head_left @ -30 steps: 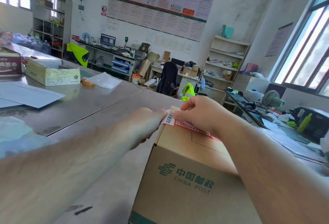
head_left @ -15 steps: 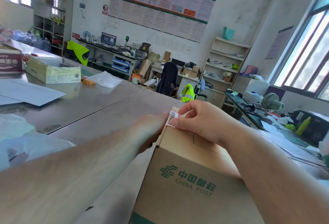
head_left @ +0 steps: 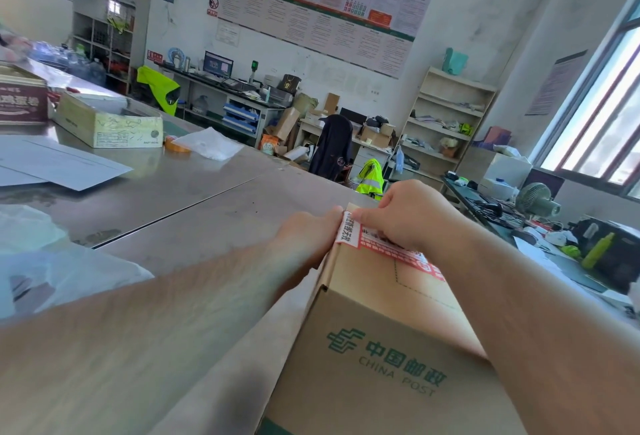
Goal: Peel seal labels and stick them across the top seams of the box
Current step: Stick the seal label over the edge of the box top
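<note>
Setting: a cluttered office seen from head height, looking down two bare forearms to a steel worktop (head_left: 180, 206).

Box (head_left: 381, 337): brown cardboard, standing on the near right part of the worktop. Its near face carries a green postal logo, green Chinese characters and the words "CHINA POST". A green strip shows at its bottom edge. A dashed black line is printed on its top.

Label (head_left: 391, 251): a red and white strip with a red patterned border and small print. It lies across the far part of the box top and runs from the left edge toward the right, where the right forearm hides it. Its white end bears black Chinese characters and bends over the top left edge of the box.

Left hand (head_left: 304, 237): against the left side of the box at the far corner. The thumb tip meets the label's white end. The fingers are hidden, so I cannot tell whether they pinch it.

Right hand (head_left: 412, 216): on the box top at the far left corner. The fingers are curled, and the thumb lies flat on the label, holding it down against the cardboard.

Elsewhere on the worktop: grey sheets (head_left: 65, 164) at far left, a pale open carton (head_left: 107, 123) behind them, an orange tape roll (head_left: 176, 145) and a clear bag (head_left: 207, 144) beside the carton.
</note>
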### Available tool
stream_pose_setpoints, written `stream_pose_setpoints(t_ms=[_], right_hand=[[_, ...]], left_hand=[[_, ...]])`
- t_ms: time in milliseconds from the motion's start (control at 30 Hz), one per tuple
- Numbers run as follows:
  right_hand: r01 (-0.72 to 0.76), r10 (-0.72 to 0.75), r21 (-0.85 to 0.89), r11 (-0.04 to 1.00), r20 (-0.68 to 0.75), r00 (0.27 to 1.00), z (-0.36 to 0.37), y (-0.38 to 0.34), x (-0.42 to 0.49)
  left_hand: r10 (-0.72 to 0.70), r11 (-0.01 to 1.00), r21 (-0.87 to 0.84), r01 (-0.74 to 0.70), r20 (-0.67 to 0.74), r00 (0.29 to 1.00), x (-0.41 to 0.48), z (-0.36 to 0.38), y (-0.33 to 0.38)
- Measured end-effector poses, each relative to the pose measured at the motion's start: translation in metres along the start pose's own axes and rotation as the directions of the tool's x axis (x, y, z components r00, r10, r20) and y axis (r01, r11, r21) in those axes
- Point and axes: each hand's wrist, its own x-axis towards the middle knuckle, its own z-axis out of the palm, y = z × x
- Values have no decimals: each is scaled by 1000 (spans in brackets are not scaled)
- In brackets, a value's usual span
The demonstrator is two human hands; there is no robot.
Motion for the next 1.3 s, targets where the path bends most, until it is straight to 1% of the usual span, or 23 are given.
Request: stream_pose_setpoints(t_ms=[33,100,167,233,267,333,367,433,500,567,667,767,833,900,933,1033,1100,1233,1300], right_hand=[[-21,21,-55,998,-5,1000,2,-2,4],[-58,54,-104,993,-45,998,8,-3,8],[-119,113,-50,992,-104,988,14,-3,15],[-159,154,-35,987,-110,982,17,-2,14],[-136,127,-103,985,-83,988,17,-1,13],[-50,42,-147,988,-53,998,18,-1,11],[-28,23,-108,994,-45,999,17,-1,7],[-7,7,31,1000,-13,1000,10,1,-1],[39,-42,78,996,40,998,4,7,-9],[55,-68,143,988,83,994,1,13,-17],[47,-69,211,976,100,993,-1,16,-25],[47,-69,230,972,90,994,-1,14,-32],[63,-77,212,975,56,995,1,13,-38],[62,-62,195,979,-4,998,3,11,-45],[55,-48,183,982,-42,998,4,10,-49],[47,-19,187,981,-152,988,4,7,-71],[52,-5,225,973,-204,979,5,8,-89],[71,22,307,949,-289,957,6,12,-127],[92,29,329,940,-346,938,8,17,-148]], left_hand=[[-3,1000,-23,4,13,1000,0,0,1],[-8,999,-52,10,34,999,-1,-2,4],[-10,998,-63,13,41,999,1,-2,3],[-6,998,-64,10,54,999,3,-2,1],[-10,998,-68,14,57,998,5,-1,-1],[-18,995,-94,24,62,998,7,2,-5],[-24,992,-123,32,62,998,7,2,-7],[-13,981,-190,25,62,998,1,2,-13],[29,969,-246,-16,51,998,-6,2,-20],[38,955,-296,-23,46,998,-14,0,-26],[3,936,-351,20,63,998,-25,-4,-31],[12,923,-385,14,63,998,-36,-9,-33],[43,933,-360,-26,39,998,-44,-13,-38],[80,950,-300,-82,-21,997,-55,-18,-41],[86,949,-299,-99,-56,995,-60,-20,-42],[21,902,-425,-71,-121,992,-78,-34,-40],[2,874,-480,-73,-147,989,-92,-43,-37],[30,850,-512,-126,-191,981,-124,-55,-35],[98,882,-435,-182,-208,973,-141,-55,-38]])
